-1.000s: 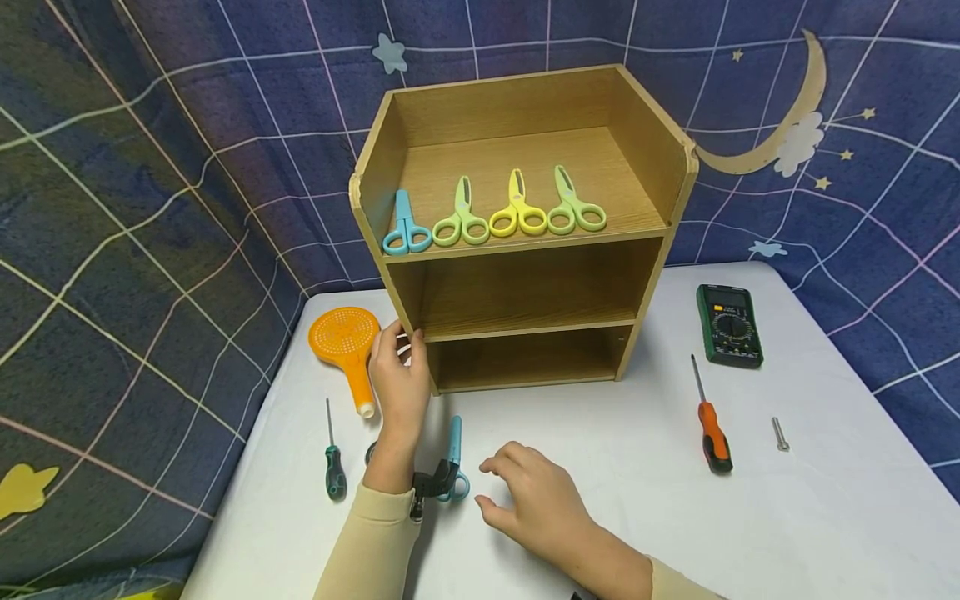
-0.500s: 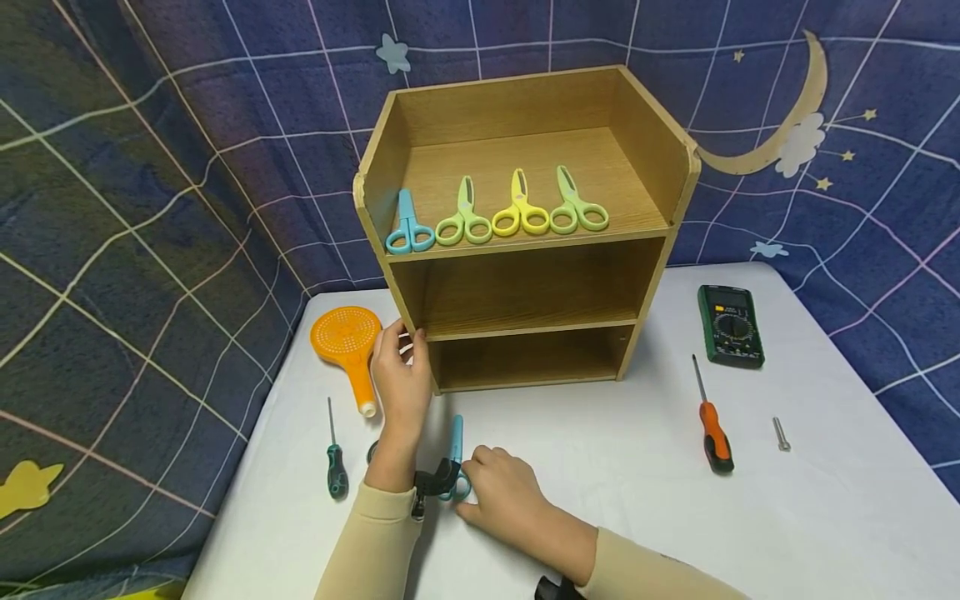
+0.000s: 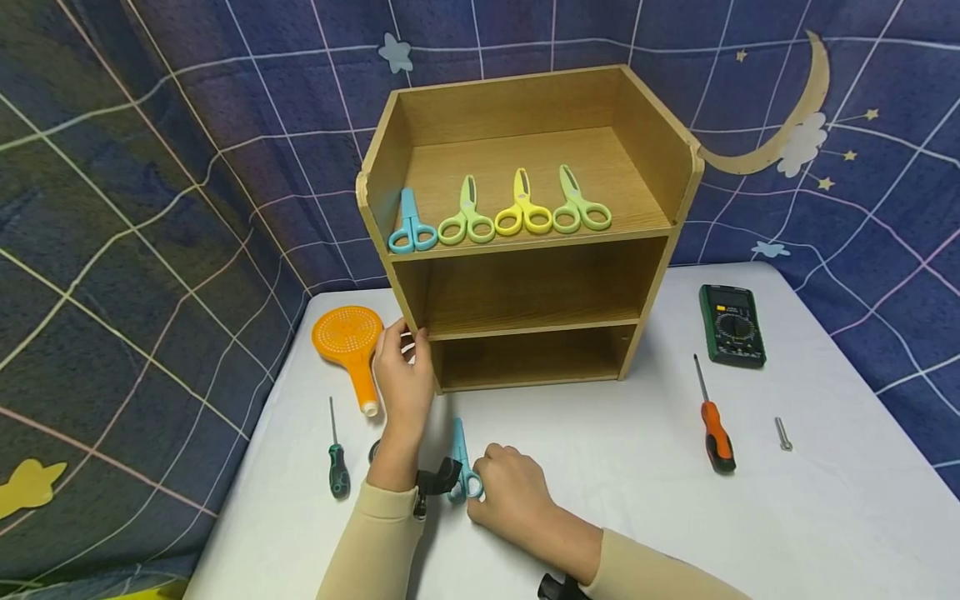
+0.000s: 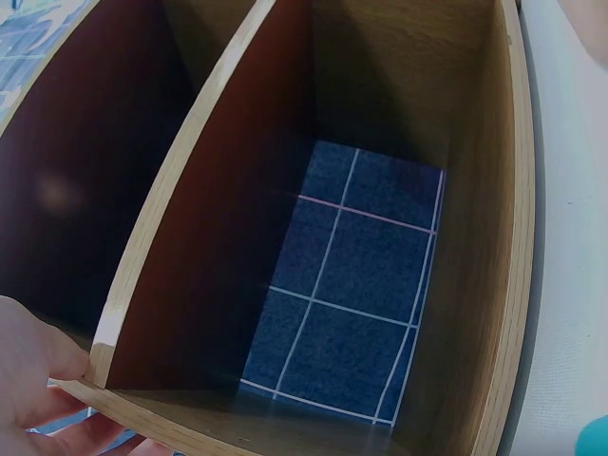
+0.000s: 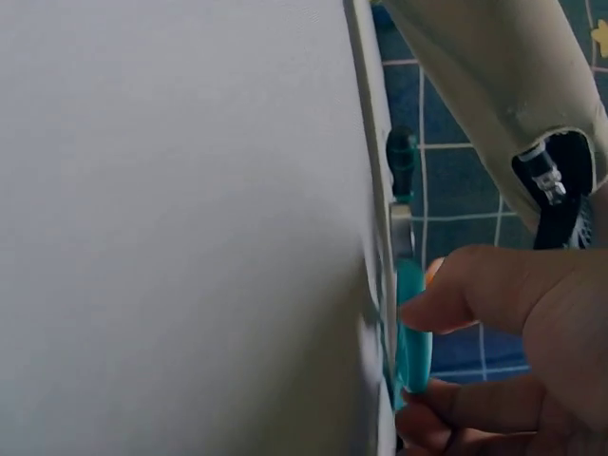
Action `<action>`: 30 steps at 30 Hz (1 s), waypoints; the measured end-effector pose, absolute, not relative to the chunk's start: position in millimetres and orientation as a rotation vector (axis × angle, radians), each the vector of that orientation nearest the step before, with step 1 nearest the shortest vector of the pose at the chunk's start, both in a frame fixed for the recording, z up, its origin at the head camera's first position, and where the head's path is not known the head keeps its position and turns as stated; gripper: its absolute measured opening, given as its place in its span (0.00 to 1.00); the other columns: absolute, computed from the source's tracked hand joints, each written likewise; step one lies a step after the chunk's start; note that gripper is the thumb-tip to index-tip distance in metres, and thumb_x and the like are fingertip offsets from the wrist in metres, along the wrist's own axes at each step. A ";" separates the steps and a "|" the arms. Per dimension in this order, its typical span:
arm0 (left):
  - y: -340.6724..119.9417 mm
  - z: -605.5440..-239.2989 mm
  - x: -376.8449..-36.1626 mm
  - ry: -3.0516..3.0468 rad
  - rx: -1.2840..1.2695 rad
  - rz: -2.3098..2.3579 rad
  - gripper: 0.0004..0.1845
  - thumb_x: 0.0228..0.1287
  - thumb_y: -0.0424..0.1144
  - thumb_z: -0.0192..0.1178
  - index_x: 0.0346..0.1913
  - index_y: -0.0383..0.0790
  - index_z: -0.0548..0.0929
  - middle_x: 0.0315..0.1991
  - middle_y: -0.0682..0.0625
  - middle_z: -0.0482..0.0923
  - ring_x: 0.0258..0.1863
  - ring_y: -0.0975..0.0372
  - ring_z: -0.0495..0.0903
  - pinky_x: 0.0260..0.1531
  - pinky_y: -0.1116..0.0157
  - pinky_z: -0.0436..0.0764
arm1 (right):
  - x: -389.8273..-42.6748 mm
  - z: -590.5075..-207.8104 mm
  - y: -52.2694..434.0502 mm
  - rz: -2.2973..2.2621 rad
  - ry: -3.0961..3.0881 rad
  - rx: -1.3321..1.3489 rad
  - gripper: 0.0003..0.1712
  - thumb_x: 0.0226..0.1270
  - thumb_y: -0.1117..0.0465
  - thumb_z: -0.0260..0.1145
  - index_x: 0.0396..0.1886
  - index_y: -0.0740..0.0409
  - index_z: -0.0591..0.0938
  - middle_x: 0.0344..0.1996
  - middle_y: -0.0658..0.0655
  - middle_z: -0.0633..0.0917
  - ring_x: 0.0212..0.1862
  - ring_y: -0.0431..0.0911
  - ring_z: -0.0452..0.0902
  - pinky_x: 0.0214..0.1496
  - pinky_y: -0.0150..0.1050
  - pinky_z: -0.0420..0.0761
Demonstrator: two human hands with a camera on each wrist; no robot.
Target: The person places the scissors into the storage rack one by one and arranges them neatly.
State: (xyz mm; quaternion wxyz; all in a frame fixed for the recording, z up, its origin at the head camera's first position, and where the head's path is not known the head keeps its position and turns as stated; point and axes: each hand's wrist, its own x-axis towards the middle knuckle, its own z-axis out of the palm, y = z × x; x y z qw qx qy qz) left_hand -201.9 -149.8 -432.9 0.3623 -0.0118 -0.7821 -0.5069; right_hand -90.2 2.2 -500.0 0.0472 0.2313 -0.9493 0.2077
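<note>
My left hand [image 3: 405, 371] grips the left side panel of a small wooden shelf [image 3: 525, 332]. In the left wrist view its thumb lies at the front edge by a shelf board, with fingers outside the panel. On the white table, blue scissors [image 3: 460, 442] lie in front of the shelf, partly hidden by the left wrist strap. My right hand [image 3: 513, 492] pinches their handle, thumb against the blue loop [image 5: 414, 351] in the right wrist view. Along the top shelf's front edge stand blue scissors [image 3: 411, 236], yellow scissors [image 3: 522, 215] and two green pairs.
Left of the shelf lie an orange shower head [image 3: 348, 337] and a green screwdriver [image 3: 338, 471]. A dark round object [image 3: 373, 451] is mostly behind the left wrist. On the right are a multimeter [image 3: 732, 327], an orange screwdriver [image 3: 716, 433] and a bolt [image 3: 783, 434].
My right hand has moved left to the blue scissors on the table and taken their handle. The scissors have shifted and turned slightly, handle to the right. My left hand keeps its grip on the shelf.
</note>
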 end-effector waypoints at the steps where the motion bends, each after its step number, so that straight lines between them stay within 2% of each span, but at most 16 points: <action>1: -149.6 -432.8 -202.2 -2.011 -0.031 -1.307 0.12 0.69 0.27 0.62 0.53 0.27 0.83 0.45 0.36 0.79 0.46 0.48 0.83 0.44 0.53 0.89 | -88.6 -499.0 5.1 0.650 -2.895 0.700 0.13 0.42 0.56 0.76 0.30 0.55 0.88 0.24 0.45 0.75 0.25 0.39 0.64 0.20 0.32 0.66; 5: -148.9 -432.5 -203.0 -2.002 -0.034 -1.316 0.12 0.69 0.27 0.63 0.53 0.27 0.83 0.45 0.35 0.80 0.46 0.48 0.83 0.44 0.51 0.89 | -81.6 -494.0 16.5 0.718 -2.880 0.672 0.17 0.42 0.58 0.75 0.36 0.58 0.90 0.27 0.46 0.78 0.27 0.38 0.67 0.22 0.31 0.69; 11: -148.2 -433.3 -203.3 -1.998 -0.035 -1.310 0.11 0.69 0.27 0.62 0.52 0.27 0.83 0.44 0.36 0.80 0.45 0.48 0.84 0.44 0.51 0.89 | -72.2 -484.5 34.3 0.817 -2.829 0.610 0.16 0.39 0.60 0.74 0.33 0.57 0.90 0.28 0.44 0.79 0.29 0.38 0.71 0.24 0.31 0.72; 18: -149.1 -432.6 -202.8 -2.000 -0.034 -1.301 0.12 0.69 0.27 0.63 0.52 0.27 0.83 0.44 0.35 0.80 0.44 0.48 0.84 0.43 0.55 0.89 | -61.2 -466.9 59.0 0.904 -2.810 0.420 0.17 0.39 0.60 0.74 0.35 0.53 0.90 0.31 0.41 0.80 0.31 0.36 0.70 0.27 0.30 0.72; 30: -148.8 -434.1 -203.4 -2.004 -0.026 -1.304 0.12 0.69 0.27 0.62 0.53 0.27 0.83 0.44 0.36 0.80 0.45 0.48 0.84 0.44 0.53 0.89 | -53.5 -424.4 96.3 1.012 -2.614 0.228 0.19 0.38 0.62 0.80 0.37 0.50 0.90 0.34 0.39 0.83 0.35 0.38 0.76 0.32 0.33 0.78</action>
